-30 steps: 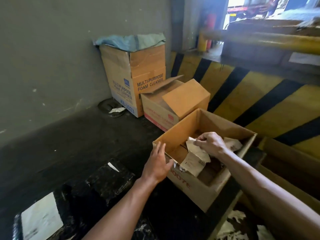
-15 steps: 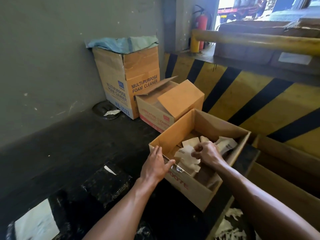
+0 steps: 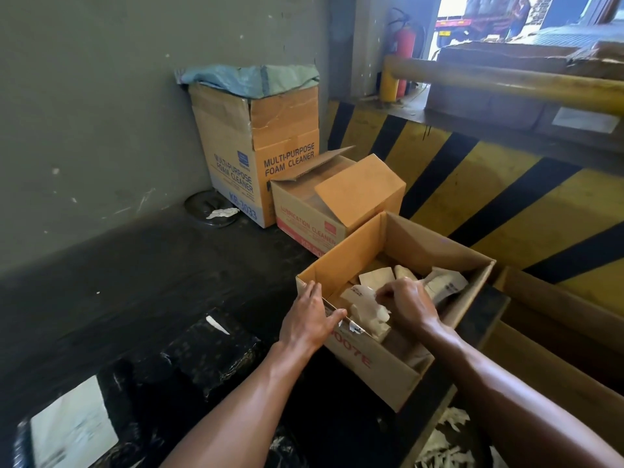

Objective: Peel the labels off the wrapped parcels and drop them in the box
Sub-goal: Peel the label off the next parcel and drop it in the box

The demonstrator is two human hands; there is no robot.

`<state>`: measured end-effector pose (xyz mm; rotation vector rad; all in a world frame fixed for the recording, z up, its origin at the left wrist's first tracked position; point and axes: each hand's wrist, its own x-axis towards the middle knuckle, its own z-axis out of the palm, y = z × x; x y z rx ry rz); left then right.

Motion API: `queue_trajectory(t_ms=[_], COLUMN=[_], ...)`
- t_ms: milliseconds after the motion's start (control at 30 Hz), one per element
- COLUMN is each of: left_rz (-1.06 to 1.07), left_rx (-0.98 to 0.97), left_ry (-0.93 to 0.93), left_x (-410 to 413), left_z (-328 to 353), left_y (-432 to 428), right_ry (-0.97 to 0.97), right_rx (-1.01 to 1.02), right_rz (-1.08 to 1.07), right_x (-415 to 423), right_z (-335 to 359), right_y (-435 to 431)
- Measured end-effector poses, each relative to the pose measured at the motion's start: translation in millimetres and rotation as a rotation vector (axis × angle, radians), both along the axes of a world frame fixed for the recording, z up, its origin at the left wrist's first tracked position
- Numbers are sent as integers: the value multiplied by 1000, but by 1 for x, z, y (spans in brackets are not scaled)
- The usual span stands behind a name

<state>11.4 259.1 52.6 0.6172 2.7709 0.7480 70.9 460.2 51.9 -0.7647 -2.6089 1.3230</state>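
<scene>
Crumpled label, lengthwise toward near-right, in curled right hand inside box; left hand flat on rim

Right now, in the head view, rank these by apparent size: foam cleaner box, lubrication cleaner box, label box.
1. Label box: looks largest, but it is nearest the camera, so its true size is unsure.
2. Foam cleaner box: farther away, yet tall.
3. Lubrication cleaner box: smallest.

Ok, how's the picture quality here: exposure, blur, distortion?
Head view: the doorway top right is partly blown out; the black-wrapped parcels lower left sink into shadow; the yellow rail bows slightly from wide-angle distortion; the left hand, right hand and its peeled label look sharp.
</scene>
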Motion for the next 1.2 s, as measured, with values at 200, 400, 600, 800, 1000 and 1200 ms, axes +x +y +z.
queue_trajectory(t_ms=[200, 400, 600, 800, 1000, 1200], left_rz=[-6, -3, -1, -1, 15, 182], left_rx=[5, 7, 12, 27, 78, 224], left_ry=[-7, -4, -19, -19, -15, 1], left_x=[0, 0, -1, 0, -1, -1], left_z=[1, 1, 1, 0, -5, -14], left_y=[0, 0, 0, -1, -1, -24], right_ry=[-52, 2, 73, 75, 53, 145], right_rx=[79, 238, 261, 223, 212, 175], right_rz=[73, 151, 191, 134, 130, 133], right_x=[0, 0, -2, -6, -12, -24], right_z=[4, 9, 5, 5, 5, 14], right_y=[-1, -10, -11, -13, -12, -28])
